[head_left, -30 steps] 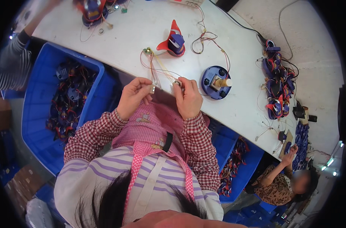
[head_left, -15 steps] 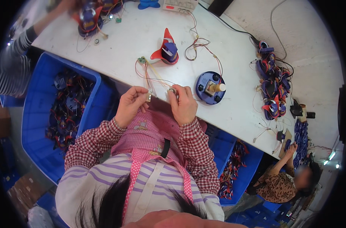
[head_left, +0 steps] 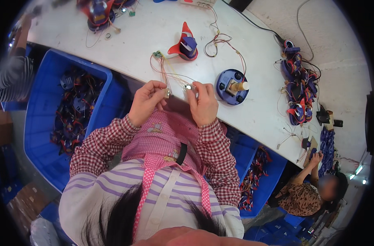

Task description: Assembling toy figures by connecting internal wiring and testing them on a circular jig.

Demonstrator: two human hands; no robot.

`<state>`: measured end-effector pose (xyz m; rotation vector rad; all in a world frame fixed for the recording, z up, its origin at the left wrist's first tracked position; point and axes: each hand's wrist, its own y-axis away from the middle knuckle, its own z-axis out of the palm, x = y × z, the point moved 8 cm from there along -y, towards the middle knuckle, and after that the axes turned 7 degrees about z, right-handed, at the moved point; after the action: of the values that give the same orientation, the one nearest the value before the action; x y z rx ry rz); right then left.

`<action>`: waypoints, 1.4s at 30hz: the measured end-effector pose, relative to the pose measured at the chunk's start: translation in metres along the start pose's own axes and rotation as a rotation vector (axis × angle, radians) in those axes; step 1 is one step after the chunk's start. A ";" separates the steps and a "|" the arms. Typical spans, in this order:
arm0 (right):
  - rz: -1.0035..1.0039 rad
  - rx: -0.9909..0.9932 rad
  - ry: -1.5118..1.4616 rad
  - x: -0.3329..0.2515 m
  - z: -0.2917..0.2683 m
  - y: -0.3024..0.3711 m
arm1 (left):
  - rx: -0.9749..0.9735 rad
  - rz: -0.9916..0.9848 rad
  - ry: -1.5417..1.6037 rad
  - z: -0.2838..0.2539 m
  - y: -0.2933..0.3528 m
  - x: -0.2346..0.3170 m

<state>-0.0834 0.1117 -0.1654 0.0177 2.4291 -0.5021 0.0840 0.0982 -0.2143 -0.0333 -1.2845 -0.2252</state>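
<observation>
Between finger and thumb, my left hand [head_left: 148, 100] pinches a small tan part with a metal slot [head_left: 167, 93] at the table's near edge. My right hand [head_left: 203, 102] grips a small round silver part [head_left: 188, 87], its shiny face turned up. Thin red, yellow and white wires [head_left: 164, 71] run from near both hands to a small green circuit board [head_left: 157, 54] on the table. Beyond them stands a purple toy piece with red fins [head_left: 188, 46]. A round blue base with a brass-coloured post [head_left: 224, 92] lies just right of my right hand.
A blue bin [head_left: 97, 102] full of purple and red toy pieces stands at left, another blue bin [head_left: 269, 176] at right. More toy pieces [head_left: 298, 88] line the table's right side. One co-worker [head_left: 302, 197] sits at lower right; a striped sleeve [head_left: 14, 78] shows at left.
The view has shifted slightly, so the table things sit a little higher and further right. The silver part now shows its bright face. The co-worker's arm at left has drawn back.
</observation>
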 end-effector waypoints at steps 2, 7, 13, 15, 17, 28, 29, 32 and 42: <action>-0.074 0.032 -0.069 -0.012 -0.008 0.001 | 0.014 0.004 0.006 0.000 0.000 0.001; -0.092 -0.139 -0.296 -0.029 0.010 0.007 | -0.010 0.047 -0.050 -0.001 -0.003 0.000; -0.105 -0.195 -0.372 -0.035 0.025 0.006 | -0.007 0.073 -0.076 -0.004 -0.004 -0.002; -0.126 -0.172 -0.365 -0.036 0.025 0.006 | -0.010 0.057 -0.072 -0.003 -0.004 -0.003; -0.176 -0.129 -0.354 -0.040 0.023 0.007 | -0.007 0.030 -0.068 -0.003 -0.002 -0.003; -0.152 0.069 -0.318 -0.024 -0.050 0.012 | 0.095 0.687 -1.176 0.013 0.006 0.060; -0.040 0.161 -0.302 -0.001 -0.071 0.011 | 0.025 0.753 -1.120 0.027 0.005 0.065; 0.158 0.272 -0.342 0.048 -0.115 -0.004 | -0.305 0.841 -1.004 0.105 -0.012 0.059; 0.051 0.100 -0.095 0.069 -0.090 -0.046 | -0.427 0.761 -1.179 0.191 -0.084 -0.004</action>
<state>-0.1986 0.0939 -0.1265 0.0959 2.3035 -0.5880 -0.1134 0.0450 -0.1721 -1.1405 -2.2431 0.2387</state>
